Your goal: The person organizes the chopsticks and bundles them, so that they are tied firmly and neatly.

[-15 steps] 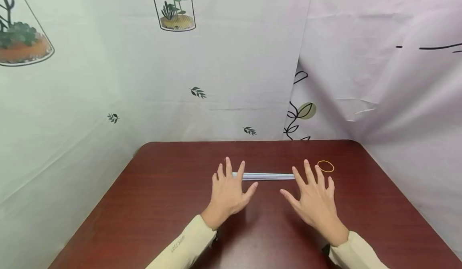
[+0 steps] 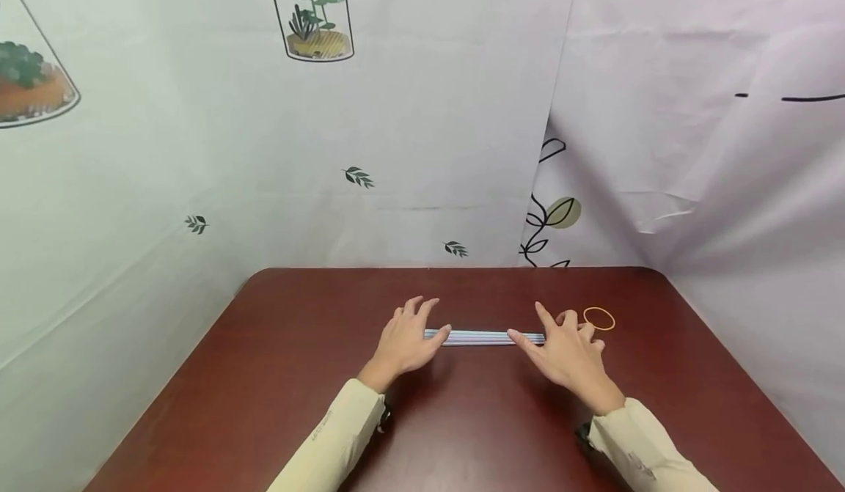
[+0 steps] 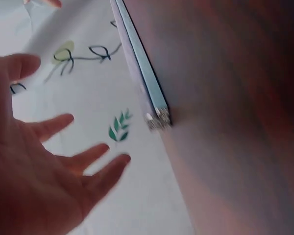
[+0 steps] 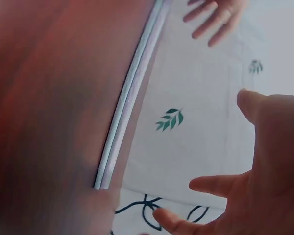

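Note:
A row of thin, straight pale-blue and lilac sticks (image 2: 478, 338) lies crosswise on the dark red table. In the left wrist view the sticks (image 3: 144, 73) end in silvery, rough-looking tips. Over their left end hovers my left hand (image 2: 404, 342), thumb and fingers spread and slightly bent, holding nothing. My right hand (image 2: 566, 356) is above the right end, its thumb and index finger extended and the other fingers bent, also holding nothing. Both wrist views show a gap between each palm and the sticks. A thin yellow ring, like a rubber band (image 2: 599, 309), lies just beyond the right fingers.
The table (image 2: 462, 419) has rounded far corners. White cloth (image 2: 429, 147) printed with plants and leaves hangs behind it and along both sides.
Both hands have come down nearer the sticks. Their fingers, spread straight before, are now more bent, and the thumbs have moved over the near side of the sticks. The view has tilted slightly.

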### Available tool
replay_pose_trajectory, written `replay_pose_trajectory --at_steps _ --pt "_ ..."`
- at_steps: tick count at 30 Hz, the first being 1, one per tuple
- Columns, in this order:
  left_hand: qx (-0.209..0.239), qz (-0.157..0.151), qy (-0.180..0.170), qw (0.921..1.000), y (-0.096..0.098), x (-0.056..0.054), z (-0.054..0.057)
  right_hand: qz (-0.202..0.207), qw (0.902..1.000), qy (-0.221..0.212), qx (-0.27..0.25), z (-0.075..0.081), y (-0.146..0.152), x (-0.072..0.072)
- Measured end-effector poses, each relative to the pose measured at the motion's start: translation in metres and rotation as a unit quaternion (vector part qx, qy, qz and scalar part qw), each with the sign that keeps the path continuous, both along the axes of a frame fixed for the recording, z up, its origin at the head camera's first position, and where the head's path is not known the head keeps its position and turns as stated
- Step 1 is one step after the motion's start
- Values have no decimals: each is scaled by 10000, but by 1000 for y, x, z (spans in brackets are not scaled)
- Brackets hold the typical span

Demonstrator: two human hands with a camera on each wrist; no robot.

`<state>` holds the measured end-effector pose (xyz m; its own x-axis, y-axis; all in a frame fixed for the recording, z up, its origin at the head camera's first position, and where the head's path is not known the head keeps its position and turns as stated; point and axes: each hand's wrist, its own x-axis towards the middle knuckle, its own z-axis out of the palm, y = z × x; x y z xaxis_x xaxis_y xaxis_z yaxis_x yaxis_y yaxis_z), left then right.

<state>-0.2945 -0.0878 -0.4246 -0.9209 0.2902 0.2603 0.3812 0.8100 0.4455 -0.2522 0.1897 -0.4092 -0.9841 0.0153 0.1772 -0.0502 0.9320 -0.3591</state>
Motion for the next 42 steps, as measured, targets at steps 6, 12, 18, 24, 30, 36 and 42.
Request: replay_pose_trajectory --at_steps 6,12,18,24,30,36,42 --pt "333 -789 -546 9948 -20 -13 -6 485 9947 -505 -751 -12 9 -23" --pt "47 -778 -885 9930 -31 -29 -6 905 9885 -356 -1161 -30 27 -52" --pt "-91 -903 -953 9913 -33 -40 -3 1356 9759 -365 -1672 -27 27 -63" --pt "-286 -1051 -1188 9869 -24 -45 -6 1869 9655 -252 -1796 -40 36 -67" --pt "-451 -1233 -1144 9847 -20 -46 -10 1892 9648 -277 -1805 -47 46 -68" --pt "-724 -1345 -1231 9806 -19 -45 -10 2051 9598 -379 -1876 -49 48 -68" --pt "-816 -1316 -1370 9784 -17 -42 -6 2088 9586 -397 -1896 -47 50 -69"
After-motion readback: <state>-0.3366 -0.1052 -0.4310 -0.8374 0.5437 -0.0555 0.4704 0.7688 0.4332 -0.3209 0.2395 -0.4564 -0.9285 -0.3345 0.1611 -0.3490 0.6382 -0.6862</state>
